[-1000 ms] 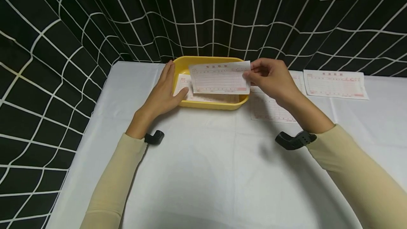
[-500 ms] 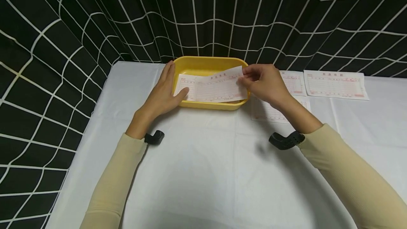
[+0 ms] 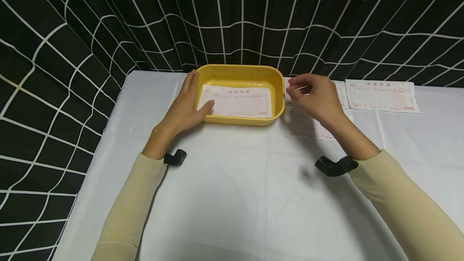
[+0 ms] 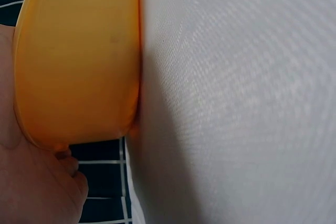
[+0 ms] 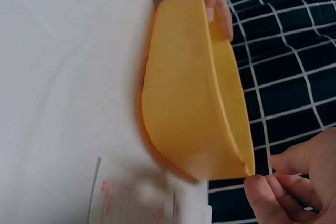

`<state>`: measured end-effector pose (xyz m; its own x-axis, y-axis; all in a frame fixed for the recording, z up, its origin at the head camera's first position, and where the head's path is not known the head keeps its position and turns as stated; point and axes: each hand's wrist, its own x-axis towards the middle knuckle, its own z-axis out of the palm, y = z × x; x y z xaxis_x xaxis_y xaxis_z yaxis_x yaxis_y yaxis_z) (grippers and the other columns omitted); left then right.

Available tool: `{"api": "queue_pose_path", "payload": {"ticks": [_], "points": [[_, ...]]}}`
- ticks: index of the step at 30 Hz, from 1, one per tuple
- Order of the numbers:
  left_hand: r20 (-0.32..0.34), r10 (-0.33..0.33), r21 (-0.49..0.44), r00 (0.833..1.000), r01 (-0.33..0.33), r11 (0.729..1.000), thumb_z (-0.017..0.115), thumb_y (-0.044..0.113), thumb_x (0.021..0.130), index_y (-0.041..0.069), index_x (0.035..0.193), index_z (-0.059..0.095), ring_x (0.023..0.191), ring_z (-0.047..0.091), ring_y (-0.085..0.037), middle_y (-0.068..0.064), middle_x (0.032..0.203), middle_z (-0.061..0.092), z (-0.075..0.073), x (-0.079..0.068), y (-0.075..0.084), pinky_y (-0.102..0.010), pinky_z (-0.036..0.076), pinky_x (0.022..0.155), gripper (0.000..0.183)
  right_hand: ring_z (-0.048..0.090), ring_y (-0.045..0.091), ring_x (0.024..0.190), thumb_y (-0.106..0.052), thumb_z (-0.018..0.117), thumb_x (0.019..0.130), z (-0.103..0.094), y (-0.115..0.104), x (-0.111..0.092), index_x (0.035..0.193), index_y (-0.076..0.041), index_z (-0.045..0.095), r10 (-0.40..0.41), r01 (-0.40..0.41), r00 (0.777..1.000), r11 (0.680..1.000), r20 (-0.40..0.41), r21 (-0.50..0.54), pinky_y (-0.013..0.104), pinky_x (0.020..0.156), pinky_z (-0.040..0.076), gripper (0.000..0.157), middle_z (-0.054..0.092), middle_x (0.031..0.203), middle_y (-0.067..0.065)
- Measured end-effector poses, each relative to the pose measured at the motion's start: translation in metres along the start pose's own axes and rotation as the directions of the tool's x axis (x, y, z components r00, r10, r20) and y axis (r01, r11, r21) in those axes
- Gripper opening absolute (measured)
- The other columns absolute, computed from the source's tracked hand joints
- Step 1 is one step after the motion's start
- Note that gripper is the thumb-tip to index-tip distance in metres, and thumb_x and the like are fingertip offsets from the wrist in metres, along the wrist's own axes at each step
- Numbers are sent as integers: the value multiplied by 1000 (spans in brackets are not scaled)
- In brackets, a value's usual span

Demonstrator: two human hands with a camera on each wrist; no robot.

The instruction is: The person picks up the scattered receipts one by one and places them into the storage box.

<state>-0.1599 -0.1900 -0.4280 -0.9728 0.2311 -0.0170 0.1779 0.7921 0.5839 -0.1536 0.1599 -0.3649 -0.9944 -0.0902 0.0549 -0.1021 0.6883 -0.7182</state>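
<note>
My left hand (image 3: 186,104) holds the left end of a yellow plastic tray (image 3: 239,121). Its thumb reaches over the front rim, while the other fingers lie along the left side. Inside the tray lie printed receipt slips (image 3: 241,102), stacked flat; how many cannot be told. Just right of the tray's rim hovers my right hand (image 3: 317,98), fingers loosely bent and holding nothing. The right wrist view shows that hand (image 5: 294,182) beside the tray corner (image 5: 184,87). In the left wrist view the tray wall (image 4: 79,66) hides most of the left fingers.
Right of the tray, more slips lie on the white cloth (image 3: 224,192): one in front (image 3: 306,124), one partly behind the right hand (image 3: 342,94), and one farther right (image 3: 382,96). A black curtain with white grid lines (image 3: 243,11) rises behind the table.
The right hand lowered a receipt slip into the tray, let it go onto the slips there, and drew back to the right. The left hand stayed at the tray.
</note>
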Motion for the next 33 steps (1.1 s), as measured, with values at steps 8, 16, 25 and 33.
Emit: {"api": "queue_pose_path", "payload": {"ticks": [8,16,25,33], "points": [[-10,2,-6,1000,-2,1000,55,52,101,10,171,0,168,12,-24,-1,181,-5,1,0,0,-49,21,135,98,63,0,85,-25,67,100,-8,21,-10,121,-4,77,32,-32,999,999,-42,12,9,65,45,31,77,111,21],[-15,0,-13,1000,0,1000,56,51,100,11,171,1,168,12,-23,-4,181,-1,1,0,-1,-49,22,135,98,59,-13,91,-27,67,102,-18,35,-25,127,-9,75,5,-3,998,1000,-67,25,1,80,46,31,76,116,15],[-15,2,-11,1000,-2,1000,56,50,100,11,171,2,167,14,-23,-2,181,-2,2,1,-1,-48,23,134,98,54,-21,98,-22,71,100,-29,58,-44,131,-2,72,-27,31,991,999,-134,28,-3,88,43,37,72,128,19],[-17,1,-13,1000,-1,1000,56,50,101,12,172,1,167,14,-24,-1,181,-2,2,1,-1,-49,23,135,97,63,26,126,-22,72,99,-35,86,-61,139,-4,68,17,-27,986,998,-165,-58,23,109,48,44,65,141,23]]}}
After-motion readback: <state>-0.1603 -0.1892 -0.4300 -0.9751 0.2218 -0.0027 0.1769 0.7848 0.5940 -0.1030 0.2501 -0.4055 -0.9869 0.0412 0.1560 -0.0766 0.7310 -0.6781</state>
